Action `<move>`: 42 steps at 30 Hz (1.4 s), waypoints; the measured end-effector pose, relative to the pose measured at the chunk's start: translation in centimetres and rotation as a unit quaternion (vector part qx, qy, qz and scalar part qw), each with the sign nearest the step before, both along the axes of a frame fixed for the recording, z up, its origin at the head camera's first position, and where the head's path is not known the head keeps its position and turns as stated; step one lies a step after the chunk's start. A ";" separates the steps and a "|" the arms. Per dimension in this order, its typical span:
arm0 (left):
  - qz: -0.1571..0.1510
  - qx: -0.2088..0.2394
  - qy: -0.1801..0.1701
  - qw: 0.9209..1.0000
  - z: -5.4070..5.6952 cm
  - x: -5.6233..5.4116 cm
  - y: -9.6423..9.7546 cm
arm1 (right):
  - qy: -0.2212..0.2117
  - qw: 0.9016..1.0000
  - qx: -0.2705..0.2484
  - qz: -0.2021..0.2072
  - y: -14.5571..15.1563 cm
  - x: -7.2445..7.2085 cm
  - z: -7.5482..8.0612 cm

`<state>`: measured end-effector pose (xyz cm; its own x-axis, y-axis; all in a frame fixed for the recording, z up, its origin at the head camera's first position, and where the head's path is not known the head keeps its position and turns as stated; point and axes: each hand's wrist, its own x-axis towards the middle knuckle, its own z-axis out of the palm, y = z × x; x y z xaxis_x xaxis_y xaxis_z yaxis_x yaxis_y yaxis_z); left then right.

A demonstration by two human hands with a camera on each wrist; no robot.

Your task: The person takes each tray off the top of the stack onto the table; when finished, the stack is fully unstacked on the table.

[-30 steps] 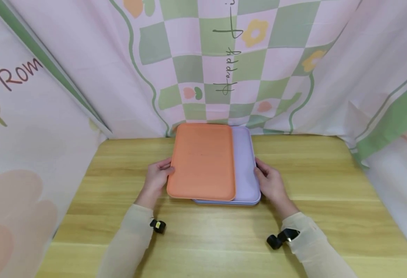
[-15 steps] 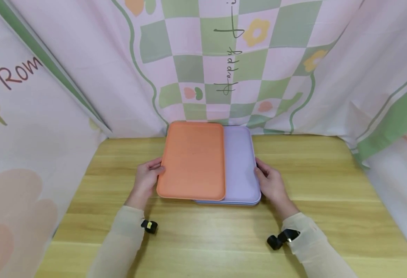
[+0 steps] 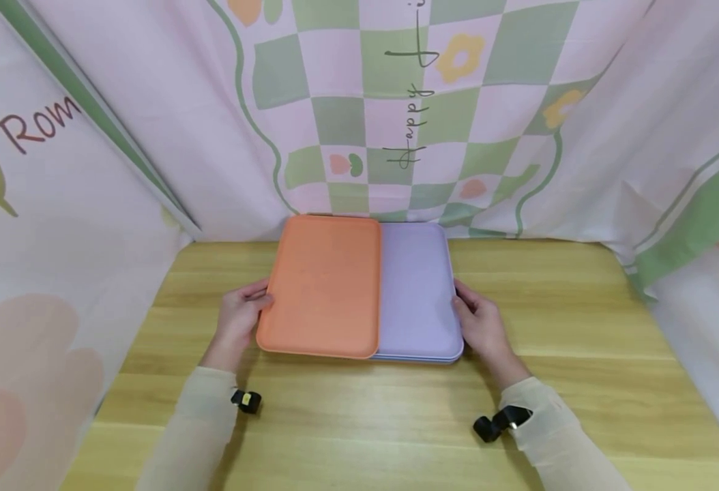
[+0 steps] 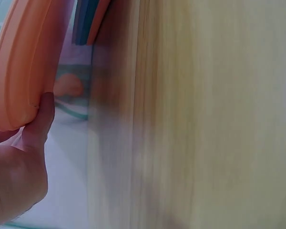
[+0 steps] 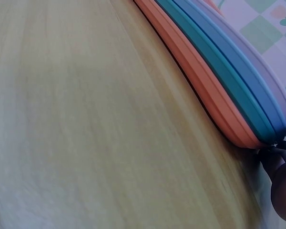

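Note:
An orange tray overhangs the left side of a stack of trays in the head view. My left hand grips its left edge; the left wrist view shows that edge raised above the table. Beneath it, the purple tray tops the stack, its left part covered. In the right wrist view a blue tray, a teal tray and another orange tray lie under the purple one. My right hand holds the stack's right edge, thumb at the purple rim; some of its fingers are hidden.
The stack stands near the back of a wooden table. A patterned curtain hangs right behind it, and more cloth closes off the left side. Each sleeve carries a small black wrist camera.
My left hand has drawn the upper orange tray leftward, baring more of the purple tray. The right hand and the stack have stayed in place.

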<state>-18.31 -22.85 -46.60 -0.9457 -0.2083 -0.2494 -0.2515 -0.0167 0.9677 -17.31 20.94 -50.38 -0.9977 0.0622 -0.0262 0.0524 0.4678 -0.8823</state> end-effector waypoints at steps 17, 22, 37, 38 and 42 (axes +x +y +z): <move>0.022 0.012 -0.009 1.000 0.9 0.9 -4.0 | -0.017 1.000 -0.003 0.004 0.1 0.0 0.2; 0.023 0.021 -0.012 0.999 0.9 1.2 -5.5 | -0.016 1.000 0.002 0.004 0.2 -0.1 0.1; 0.050 0.005 -0.034 0.998 0.9 1.6 -9.5 | -0.011 1.000 -0.004 0.003 0.2 -0.2 0.0; 0.049 0.004 -0.037 0.998 0.9 1.7 -9.7 | -0.008 1.000 -0.004 0.003 0.2 -0.2 0.0; 0.049 0.000 -0.046 0.998 0.9 1.9 -10.5 | -0.002 1.000 -0.001 0.002 0.2 -0.2 0.0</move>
